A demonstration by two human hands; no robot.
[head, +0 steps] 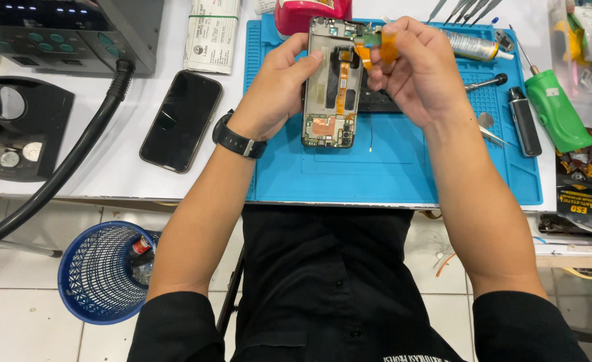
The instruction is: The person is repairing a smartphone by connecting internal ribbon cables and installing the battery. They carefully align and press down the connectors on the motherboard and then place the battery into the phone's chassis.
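Observation:
An opened phone (331,84) with its back off, showing circuit boards and orange flex cables, is held upright above the blue work mat (390,174). My left hand (274,90) grips the phone's left edge; a black watch is on that wrist. My right hand (415,70) pinches a small green-and-orange part (376,43) at the phone's upper right corner, attached to an orange ribbon.
A black intact phone (181,121) lies on the white table left of the mat. A green electric screwdriver (556,110), a black pen-like tool (525,122), a glue tube (476,45) and tweezers lie at right. A black hose (75,157) crosses left. A blue waste basket (101,271) stands on the floor.

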